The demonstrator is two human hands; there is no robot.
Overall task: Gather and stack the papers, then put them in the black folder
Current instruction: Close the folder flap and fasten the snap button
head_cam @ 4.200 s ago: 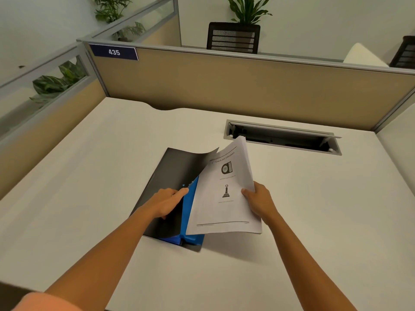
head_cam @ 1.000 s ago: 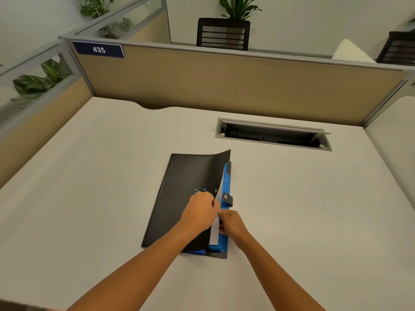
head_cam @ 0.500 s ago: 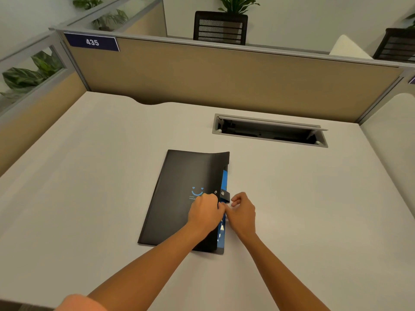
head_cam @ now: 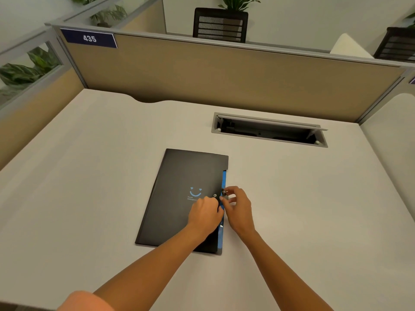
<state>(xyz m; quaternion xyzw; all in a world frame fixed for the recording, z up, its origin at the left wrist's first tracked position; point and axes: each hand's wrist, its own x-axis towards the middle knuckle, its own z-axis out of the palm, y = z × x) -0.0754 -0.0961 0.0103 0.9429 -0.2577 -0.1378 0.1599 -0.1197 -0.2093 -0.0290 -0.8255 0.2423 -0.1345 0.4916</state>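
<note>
We see one black folder (head_cam: pixel 179 194) on the desk (head_cam: pixel 89 176) near one cable slot (head_cam: pixel 269 131), left hand (head_cam: pixel 205 213) curled on its cover, right hand (head_cam: pixel 238 206) pinching its clasp (head_cam: pixel 224 192).

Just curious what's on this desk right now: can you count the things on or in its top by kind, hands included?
Flat black folder with a blue smiley face, closed: 1
Grey metal cable hatch set into the white desk, open: 1
Bare hands at the folder's snap: 2, left hand and right hand
Loose papers in view: 0
Total: 4
</note>
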